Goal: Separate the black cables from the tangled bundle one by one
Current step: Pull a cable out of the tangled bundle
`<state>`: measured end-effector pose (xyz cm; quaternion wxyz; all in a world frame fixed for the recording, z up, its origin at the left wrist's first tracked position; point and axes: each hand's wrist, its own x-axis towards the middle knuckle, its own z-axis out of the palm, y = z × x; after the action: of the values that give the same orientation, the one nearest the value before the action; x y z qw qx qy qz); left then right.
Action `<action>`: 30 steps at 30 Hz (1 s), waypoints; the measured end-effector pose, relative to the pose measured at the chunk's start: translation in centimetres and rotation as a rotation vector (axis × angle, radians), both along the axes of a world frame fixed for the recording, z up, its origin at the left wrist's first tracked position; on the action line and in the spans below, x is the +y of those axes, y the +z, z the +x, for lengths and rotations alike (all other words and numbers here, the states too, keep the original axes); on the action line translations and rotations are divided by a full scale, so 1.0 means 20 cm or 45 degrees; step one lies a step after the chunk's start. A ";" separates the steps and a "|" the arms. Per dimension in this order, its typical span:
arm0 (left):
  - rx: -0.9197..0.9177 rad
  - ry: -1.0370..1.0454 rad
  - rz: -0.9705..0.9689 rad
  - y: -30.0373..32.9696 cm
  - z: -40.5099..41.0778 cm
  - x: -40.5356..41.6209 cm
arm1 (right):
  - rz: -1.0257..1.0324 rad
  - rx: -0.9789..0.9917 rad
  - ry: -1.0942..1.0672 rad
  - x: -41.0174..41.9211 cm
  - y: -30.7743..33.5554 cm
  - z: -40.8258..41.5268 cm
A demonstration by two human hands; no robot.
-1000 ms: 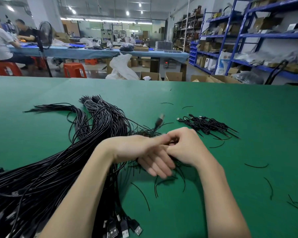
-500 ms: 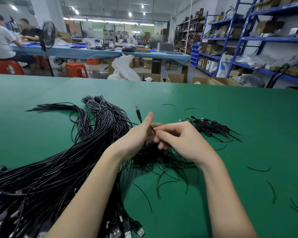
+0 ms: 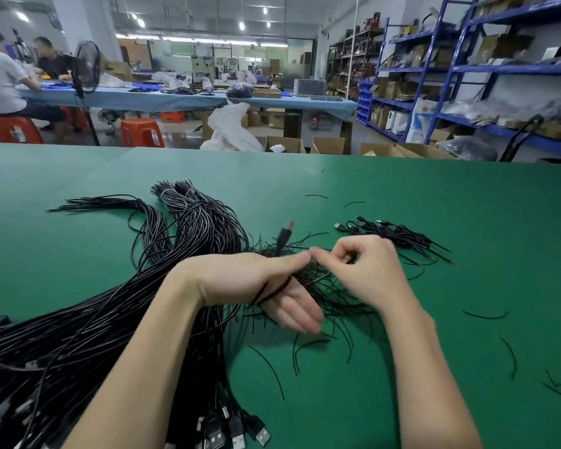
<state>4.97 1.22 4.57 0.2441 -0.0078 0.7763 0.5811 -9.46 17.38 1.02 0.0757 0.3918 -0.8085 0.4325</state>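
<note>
Both hands, left hand and right hand, pinch one cable.

Both forearms bare, reaching in from the near edge and converging toward the middle. Left hand turned with its back up, thumb stretched right, fingers pointing near-right and slightly spread, blurred at the tips; a black cable passes between thumb and fingers across the palm side. Right hand just right of it, fingers curled inward, forefinger and thumb pinched together. Thumb tip of the left meets the right's forefinger tip.
</note>
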 end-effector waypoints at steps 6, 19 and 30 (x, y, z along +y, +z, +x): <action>0.280 0.500 -0.427 -0.10 -0.10 0.01 | -0.174 0.047 0.072 -0.03 0.10 0.07; 0.547 0.168 1.100 -0.02 -0.02 -0.01 | 0.185 -0.531 0.565 0.02 -0.01 0.07; 0.337 0.595 0.222 -0.07 -0.12 0.05 | -0.020 -0.237 0.224 -0.03 0.13 0.09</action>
<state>2.65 2.23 3.18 -0.0003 -0.0896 0.7256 0.6822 -7.65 16.79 3.57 -0.0347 0.4188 -0.7711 0.4782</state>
